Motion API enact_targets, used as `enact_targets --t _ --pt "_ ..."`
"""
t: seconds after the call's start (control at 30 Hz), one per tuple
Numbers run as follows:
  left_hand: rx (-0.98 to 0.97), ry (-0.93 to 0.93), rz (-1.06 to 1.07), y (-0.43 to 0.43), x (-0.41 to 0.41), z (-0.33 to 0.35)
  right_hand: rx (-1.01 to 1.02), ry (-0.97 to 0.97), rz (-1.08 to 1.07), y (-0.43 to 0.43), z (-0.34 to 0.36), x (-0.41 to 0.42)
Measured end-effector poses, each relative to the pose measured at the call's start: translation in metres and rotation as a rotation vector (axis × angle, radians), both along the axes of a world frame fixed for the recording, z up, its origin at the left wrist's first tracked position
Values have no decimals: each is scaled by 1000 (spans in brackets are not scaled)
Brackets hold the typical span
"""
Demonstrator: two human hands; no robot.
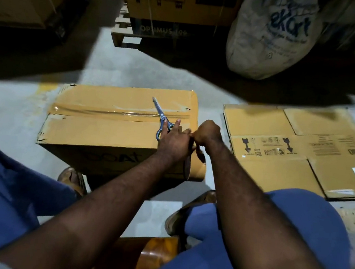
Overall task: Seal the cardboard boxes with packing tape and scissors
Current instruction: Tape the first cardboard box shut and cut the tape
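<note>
Where right hand [207,133] grips tape [197,169], box [106,131] ends.

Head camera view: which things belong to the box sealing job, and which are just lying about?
In the job: cardboard box, scissors lying on it, tape roll, left hand, right hand.
Lying about: flattened cartons, white sack, wooden pallet, stacked boxes behind.

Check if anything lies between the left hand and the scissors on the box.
Nothing visible does. The scissors lie flat on top of the box, and the left hand has its fingers at their handles. The right hand grips the tape roll at the box's right edge, beside that path, not in it.
</note>
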State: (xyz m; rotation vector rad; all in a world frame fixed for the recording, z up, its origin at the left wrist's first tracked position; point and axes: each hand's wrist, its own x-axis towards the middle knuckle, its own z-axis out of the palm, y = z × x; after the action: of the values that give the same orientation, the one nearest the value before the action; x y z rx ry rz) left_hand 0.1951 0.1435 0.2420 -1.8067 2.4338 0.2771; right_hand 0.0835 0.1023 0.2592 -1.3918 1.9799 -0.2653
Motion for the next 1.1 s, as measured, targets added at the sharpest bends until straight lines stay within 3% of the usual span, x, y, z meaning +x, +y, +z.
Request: enact_targets --t 0.3,0.43,0.6,0.83,0.97,1.1 --pt "31 -22 -29 -2 2 -10 94 -136 24 6 -8 -3" --pt "-15 63 -8 1 12 -11 64 43 85 10 9 9" --pt "-128 227 209 4 33 -12 46 109 64 18 10 21" --pt "-129 330 395 14 41 -18 -9 -99 -37 19 10 10" --pt "-83 364 521 9 34 -7 -169 -125 14 10 23 6" --pt "-7 423 659 -3 30 1 -152 -258 91 3 21 4"
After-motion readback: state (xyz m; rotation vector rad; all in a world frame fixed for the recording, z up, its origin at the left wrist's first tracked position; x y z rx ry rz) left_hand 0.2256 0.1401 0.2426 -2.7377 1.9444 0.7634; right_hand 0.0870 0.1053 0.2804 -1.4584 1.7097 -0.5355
